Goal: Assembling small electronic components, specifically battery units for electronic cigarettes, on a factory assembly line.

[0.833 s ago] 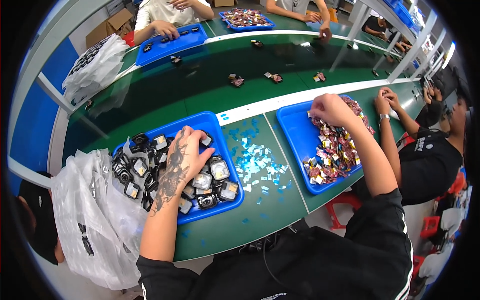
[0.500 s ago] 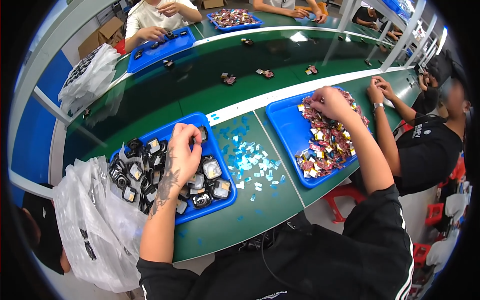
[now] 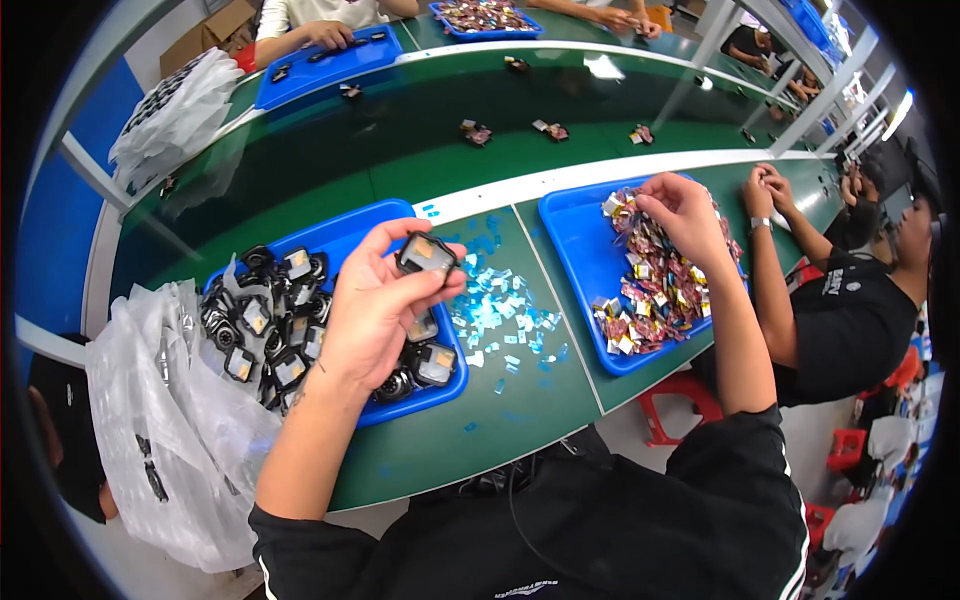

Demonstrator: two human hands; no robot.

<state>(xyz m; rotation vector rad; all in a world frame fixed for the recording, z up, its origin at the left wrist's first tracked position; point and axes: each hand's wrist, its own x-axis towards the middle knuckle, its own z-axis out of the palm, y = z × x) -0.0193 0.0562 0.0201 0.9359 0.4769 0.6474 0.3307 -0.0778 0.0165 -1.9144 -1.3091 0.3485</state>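
My left hand (image 3: 365, 310) is raised over a blue tray, its fingers closed around a black, squarish plastic housing (image 3: 426, 256) with a grey face and a tan patch. Below it, the left blue tray (image 3: 385, 212) bears a heap of similar black housings (image 3: 255, 318). At the near side of the right blue tray's pile, my right hand (image 3: 685, 218) pinches its thumb and fingertips together; what they grip cannot be made out. That right tray (image 3: 562, 235) carries many small wired parts (image 3: 655, 290) with reddish wires and white and yellow pieces.
Small blue and white film scraps (image 3: 505, 310) lie between the trays. Clear plastic bags (image 3: 170, 420) hang at the left edge. A conveyor (image 3: 400, 145) with scattered parts runs behind a white rail. A co-worker's hands (image 3: 765, 190) are at the right; others work across.
My left hand has come up from the black housings with one in its grip and turned palm upward. My right hand has stayed at the wired parts. The view has shifted slightly.
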